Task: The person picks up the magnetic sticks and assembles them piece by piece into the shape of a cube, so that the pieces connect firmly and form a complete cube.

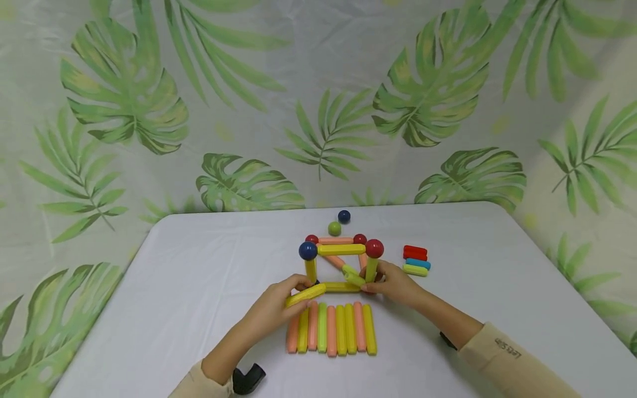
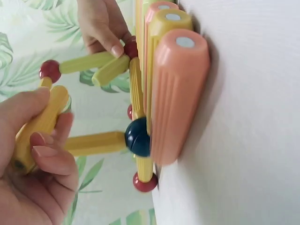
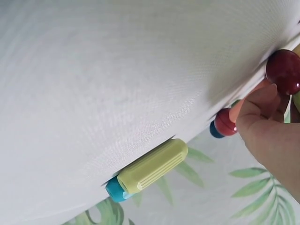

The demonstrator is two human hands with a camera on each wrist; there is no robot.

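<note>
1. Fingers of the left hand (image 1: 275, 304) curl with the thumb around a yellow stick (image 1: 306, 295), held at a slant by the near left corner of a frame (image 1: 340, 250) built from sticks and balls; whether stick and frame touch cannot be told.
2. Thumb and fingers of the right hand (image 1: 400, 284) clamp a lower red ball (image 3: 283, 70) at the frame's near right corner, beside an upright green stick (image 1: 370, 271).
3. Slanted green stick (image 2: 111, 70) juts from that corner toward the frame's inside.
4. Upper blue ball (image 1: 308, 250) and upper red ball (image 1: 375, 248) cap the frame's near uprights, a yellow stick spanning them; a lower blue ball (image 2: 138, 136) sits at the near left base.
5. Pink crossbar (image 1: 335, 241) joins two red balls on the far side.
6. Row of nine sticks (image 1: 331, 331), pink, yellow and green, lies side by side on the white table (image 1: 473, 309), on the near side of the frame.
7. Short red, blue and green sticks (image 1: 415, 270) lie to the right; a loose green ball (image 1: 334, 228) and navy ball (image 1: 344, 216) rest beyond the frame.
8. Leaf-print cloth (image 1: 323, 138) hangs behind the table's far edge.
</note>
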